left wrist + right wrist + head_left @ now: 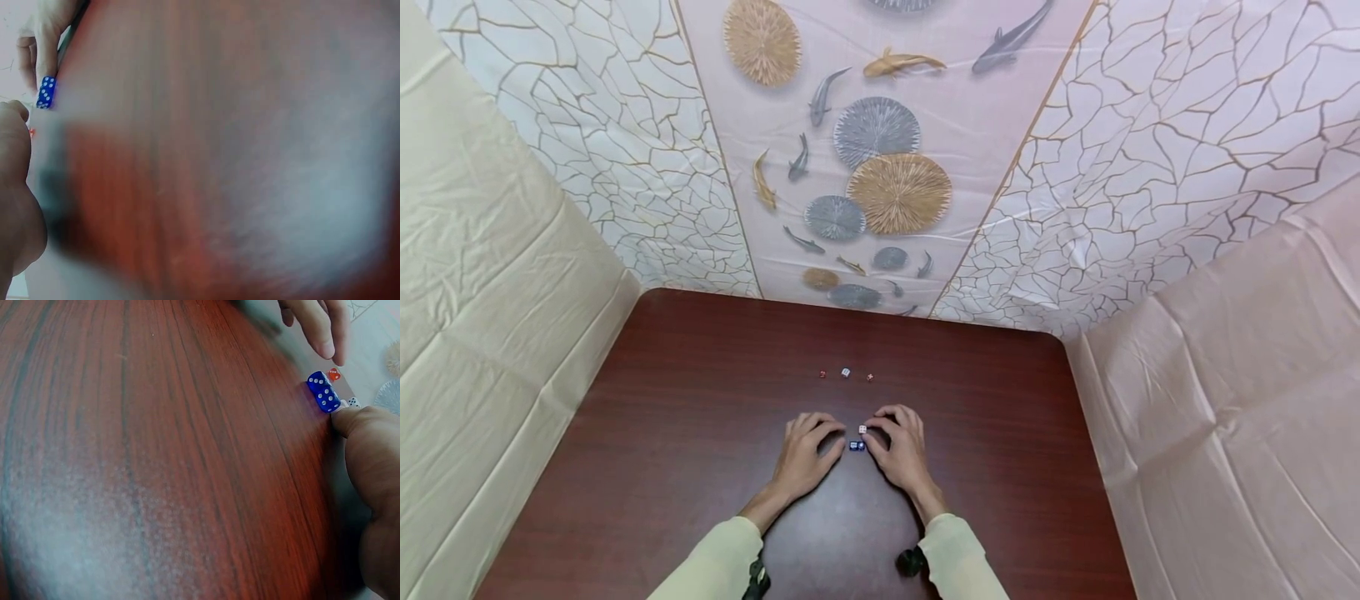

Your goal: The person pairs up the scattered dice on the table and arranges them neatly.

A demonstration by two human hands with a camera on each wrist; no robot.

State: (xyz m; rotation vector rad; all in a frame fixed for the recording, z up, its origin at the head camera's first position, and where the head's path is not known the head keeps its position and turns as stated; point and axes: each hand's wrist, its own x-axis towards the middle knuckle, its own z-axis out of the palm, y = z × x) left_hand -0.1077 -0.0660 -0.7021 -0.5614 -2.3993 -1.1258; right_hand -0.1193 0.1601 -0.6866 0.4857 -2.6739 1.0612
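Two blue dice point(857, 446) with white pips sit side by side on the table between the hands; in the right wrist view the blue dice point(323, 392) form one short row. My right hand point(901, 446) pinches a white die point(862, 429) between thumb and index fingertip, just behind the blue pair. The left hand point(805, 458) rests on the left side with thumb and index finger apart, nothing between them, its thumb tip close to the blue dice. In the left wrist view the right hand's fingertip overlaps the end of the blue dice point(46, 92).
Farther back on the dark wooden table point(700, 375) stand a red die point(822, 374), a white die point(846, 372) and another small red die point(870, 377) in a loose row. Patterned cloth point(895, 192) hangs behind the table; plain cloth flanks both sides.
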